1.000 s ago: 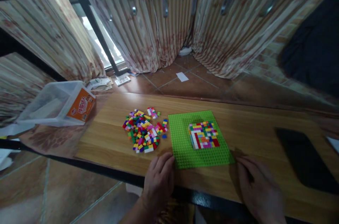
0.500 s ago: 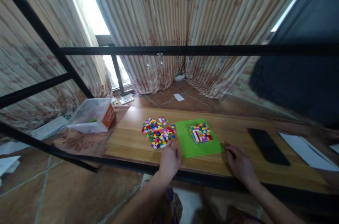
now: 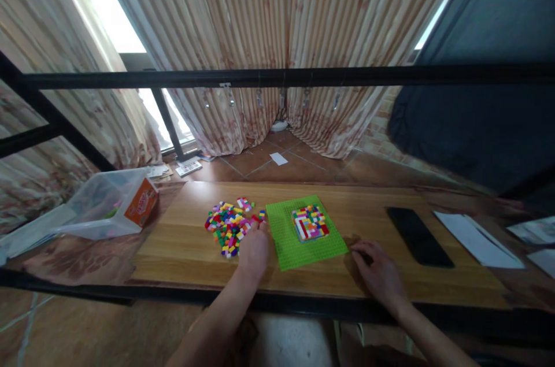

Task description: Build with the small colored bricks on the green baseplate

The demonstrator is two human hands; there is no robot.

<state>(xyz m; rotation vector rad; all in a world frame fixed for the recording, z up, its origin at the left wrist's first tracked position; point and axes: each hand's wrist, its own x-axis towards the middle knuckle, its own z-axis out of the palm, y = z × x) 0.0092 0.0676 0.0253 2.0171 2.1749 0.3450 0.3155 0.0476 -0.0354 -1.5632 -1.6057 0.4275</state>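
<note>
My left hand [image 3: 254, 251] reaches into the right side of a pile of small coloured toy bricks [image 3: 228, 225]. Its fingers bend down together among the bricks; what they pinch is too small to make out. To the right lies a green studded baseplate [image 3: 284, 251], with a low square build of multicoloured bricks [image 3: 311, 222] on it. My right hand [image 3: 379, 271] rests on the table by the baseplate's near right corner. Thumb and index finger come together at the tips there, and anything between them is hidden.
A black phone [image 3: 420, 237] and white papers [image 3: 477, 240] lie on the right of the wooden table [image 3: 173, 240]. A clear plastic box [image 3: 108, 222] with an orange label stands off the left end. Beyond the table runs a black metal rail [image 3: 269, 77] before curtains.
My left hand has moved forward and left, from the near edge of the brick pile into it. The whole view has swung somewhat to the right. My right hand stays by the baseplate's corner.
</note>
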